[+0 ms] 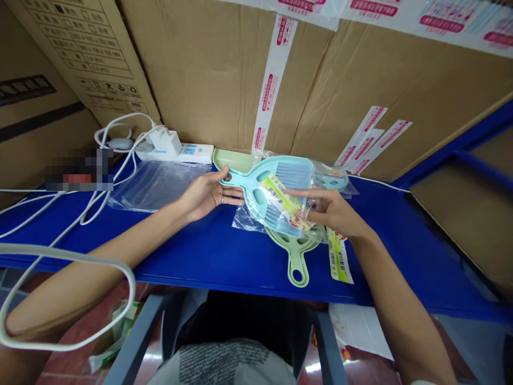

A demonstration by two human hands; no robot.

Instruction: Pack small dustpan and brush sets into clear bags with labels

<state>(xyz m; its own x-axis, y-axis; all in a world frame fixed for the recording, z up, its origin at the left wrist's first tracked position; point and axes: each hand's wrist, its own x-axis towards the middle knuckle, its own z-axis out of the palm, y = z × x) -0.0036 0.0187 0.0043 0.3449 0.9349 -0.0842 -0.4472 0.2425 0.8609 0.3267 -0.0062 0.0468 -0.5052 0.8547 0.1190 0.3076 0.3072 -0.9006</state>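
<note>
A light blue dustpan [286, 176] with ridges is held above the blue table, its handle pointing left. My left hand [208, 195] pinches that handle between thumb and fingers. At the pan's face, my right hand [332, 209] has its fingers on a yellow-green label card [280, 195]. Below lies a light green dustpan [297, 256], its handle toward me and its upper part hidden. Another label card [339, 259] rests beside it. Behind, a green piece [232, 159] and a blue handle in clear plastic [334, 179] show partly.
A white power strip [196, 153] with a plugged adapter stands at the back left, with white cables [92, 203] running across. A clear plastic bag [160, 184] lies on the blue table [180, 262]. Large cardboard boxes [208, 69] wall off the back.
</note>
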